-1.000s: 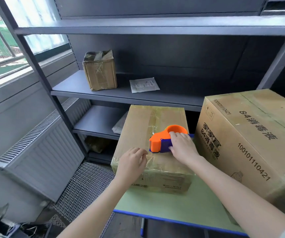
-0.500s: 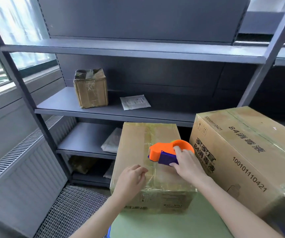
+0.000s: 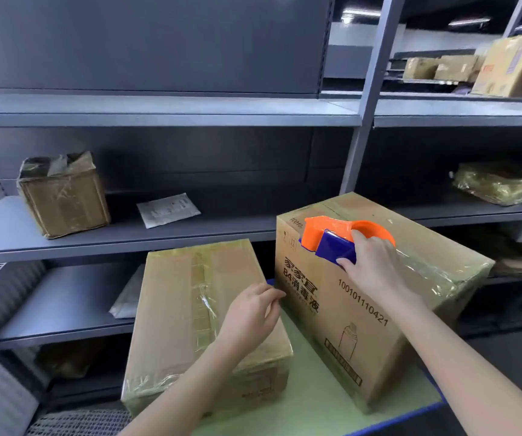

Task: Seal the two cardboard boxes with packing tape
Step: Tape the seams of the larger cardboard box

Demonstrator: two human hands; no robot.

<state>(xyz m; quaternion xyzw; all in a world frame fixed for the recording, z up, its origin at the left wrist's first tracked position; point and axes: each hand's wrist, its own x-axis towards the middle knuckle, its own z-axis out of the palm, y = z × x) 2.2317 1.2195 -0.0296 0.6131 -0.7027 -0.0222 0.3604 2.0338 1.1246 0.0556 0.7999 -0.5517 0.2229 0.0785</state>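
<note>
Two cardboard boxes stand side by side on a pale green table. The smaller left box has clear tape running along its top seam. The larger right box bears black print and shiny tape on its right end. My right hand grips an orange and blue tape dispenser over the left end of the larger box's top. My left hand hovers with loosely curled fingers over the right edge of the smaller box, fingertips near the larger box's side; it holds nothing.
Grey metal shelving stands directly behind the table. On it sit a small worn carton, a white paper packet and a plastic-wrapped bundle. More cartons fill a farther rack. A floor grate lies at lower left.
My right hand has carried the dispenser from the smaller box's top up onto the larger box. My left hand has slid right to the smaller box's edge. The view has turned rightward.
</note>
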